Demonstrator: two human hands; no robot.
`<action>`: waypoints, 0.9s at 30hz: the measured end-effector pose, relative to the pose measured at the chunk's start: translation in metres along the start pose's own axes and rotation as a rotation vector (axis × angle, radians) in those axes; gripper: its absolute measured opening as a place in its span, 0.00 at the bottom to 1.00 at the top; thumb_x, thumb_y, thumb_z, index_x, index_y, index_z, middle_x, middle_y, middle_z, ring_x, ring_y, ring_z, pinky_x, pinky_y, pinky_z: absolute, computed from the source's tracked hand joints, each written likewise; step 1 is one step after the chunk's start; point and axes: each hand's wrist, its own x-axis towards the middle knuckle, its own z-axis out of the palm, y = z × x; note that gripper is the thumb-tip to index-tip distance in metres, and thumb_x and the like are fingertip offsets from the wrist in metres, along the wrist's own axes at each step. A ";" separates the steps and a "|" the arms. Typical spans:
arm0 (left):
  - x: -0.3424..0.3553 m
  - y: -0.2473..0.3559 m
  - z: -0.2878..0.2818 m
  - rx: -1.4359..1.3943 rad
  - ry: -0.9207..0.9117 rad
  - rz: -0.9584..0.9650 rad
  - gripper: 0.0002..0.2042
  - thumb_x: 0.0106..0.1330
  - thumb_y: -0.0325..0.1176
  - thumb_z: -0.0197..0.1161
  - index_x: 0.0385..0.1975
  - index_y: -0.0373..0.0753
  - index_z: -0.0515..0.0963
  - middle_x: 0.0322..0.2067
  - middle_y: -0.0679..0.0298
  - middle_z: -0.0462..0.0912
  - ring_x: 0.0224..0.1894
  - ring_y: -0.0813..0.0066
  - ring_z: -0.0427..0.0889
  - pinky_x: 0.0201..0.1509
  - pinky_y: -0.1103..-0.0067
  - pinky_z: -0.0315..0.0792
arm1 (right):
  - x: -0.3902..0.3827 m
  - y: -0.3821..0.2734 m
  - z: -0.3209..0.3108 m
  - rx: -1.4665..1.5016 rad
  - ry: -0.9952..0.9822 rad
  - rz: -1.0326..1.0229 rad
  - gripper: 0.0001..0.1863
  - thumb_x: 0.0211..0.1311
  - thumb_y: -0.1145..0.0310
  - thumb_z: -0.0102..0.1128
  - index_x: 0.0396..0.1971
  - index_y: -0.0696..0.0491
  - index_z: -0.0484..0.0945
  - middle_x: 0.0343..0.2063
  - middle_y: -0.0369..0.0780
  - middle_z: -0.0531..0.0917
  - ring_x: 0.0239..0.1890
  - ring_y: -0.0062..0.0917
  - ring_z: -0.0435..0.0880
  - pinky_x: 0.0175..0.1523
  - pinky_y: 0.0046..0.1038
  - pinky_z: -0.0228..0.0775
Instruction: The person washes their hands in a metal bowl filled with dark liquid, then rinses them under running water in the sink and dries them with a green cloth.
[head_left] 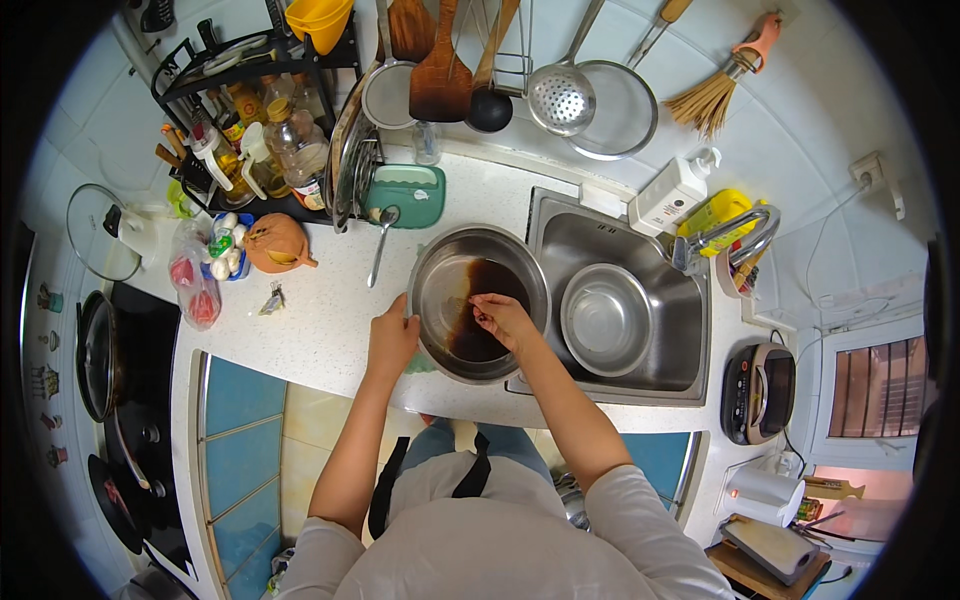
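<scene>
A large metal bowl (432, 285) stands on the white counter, left of the sink, with dark brown liquid (490, 283) covering part of its bottom. My left hand (393, 337) grips the bowl's near left rim, thumb over the edge. Inside the bowl, my right hand (504, 320) is closed in a pinch just over the liquid; whatever its fingertips hold, if anything, is too small to make out. Beyond my left hand a metal spoon (378, 255) leans with its head on a green tray (420, 203).
The steel sink (690, 340) on the right holds another metal bowl (607, 318), below the faucet (720, 232). An orange-brown pouch (278, 243) and bagged food (196, 285) sit at left. Bottles (297, 150) crowd a black rack; utensils hang behind. A stove (145, 400) is far left.
</scene>
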 end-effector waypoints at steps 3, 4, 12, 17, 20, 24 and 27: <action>0.001 -0.005 0.001 0.013 0.003 -0.005 0.19 0.54 0.26 0.52 0.47 0.28 0.64 0.12 0.55 0.75 0.11 0.74 0.74 0.16 0.81 0.67 | -0.001 0.000 -0.005 -0.024 0.040 0.000 0.03 0.53 0.72 0.55 0.24 0.56 0.74 0.19 0.34 0.74 0.21 0.15 0.72 0.24 0.14 0.64; 0.001 -0.009 0.001 0.022 0.008 -0.002 0.19 0.54 0.26 0.52 0.47 0.28 0.64 0.12 0.55 0.75 0.10 0.74 0.74 0.16 0.81 0.67 | -0.001 -0.001 -0.006 -0.031 0.054 0.000 0.04 0.53 0.72 0.55 0.23 0.56 0.74 0.19 0.34 0.74 0.20 0.15 0.72 0.24 0.14 0.63; 0.001 -0.006 0.001 0.024 -0.005 -0.004 0.19 0.54 0.26 0.52 0.47 0.27 0.64 0.12 0.55 0.75 0.10 0.74 0.74 0.16 0.81 0.67 | 0.001 -0.003 -0.020 0.127 0.028 -0.023 0.07 0.54 0.75 0.51 0.32 0.60 0.75 0.28 0.39 0.77 0.30 0.21 0.75 0.36 0.17 0.70; 0.001 -0.004 0.000 0.027 -0.002 -0.005 0.19 0.54 0.26 0.52 0.47 0.27 0.64 0.12 0.55 0.75 0.11 0.74 0.74 0.16 0.81 0.67 | -0.001 -0.006 -0.024 0.151 -0.066 -0.003 0.09 0.53 0.78 0.50 0.36 0.61 0.73 0.32 0.39 0.77 0.34 0.22 0.76 0.41 0.19 0.71; 0.001 -0.006 0.000 0.023 -0.007 -0.014 0.19 0.54 0.26 0.52 0.47 0.27 0.64 0.12 0.55 0.75 0.11 0.74 0.74 0.16 0.82 0.68 | -0.002 -0.005 -0.022 0.096 -0.013 -0.042 0.08 0.53 0.77 0.51 0.34 0.60 0.74 0.30 0.39 0.77 0.32 0.21 0.76 0.38 0.18 0.71; 0.001 -0.004 0.001 0.030 -0.009 -0.015 0.19 0.54 0.26 0.52 0.47 0.28 0.64 0.12 0.55 0.75 0.11 0.75 0.74 0.16 0.82 0.68 | -0.001 -0.004 -0.023 0.048 0.024 -0.066 0.07 0.54 0.76 0.52 0.33 0.59 0.74 0.27 0.38 0.77 0.28 0.20 0.76 0.34 0.16 0.71; 0.001 -0.004 0.001 0.031 -0.005 -0.009 0.19 0.54 0.26 0.52 0.47 0.28 0.64 0.13 0.55 0.75 0.11 0.76 0.74 0.16 0.82 0.67 | -0.003 -0.006 -0.022 0.064 0.040 -0.043 0.07 0.53 0.75 0.53 0.33 0.59 0.74 0.26 0.38 0.78 0.26 0.19 0.76 0.32 0.16 0.70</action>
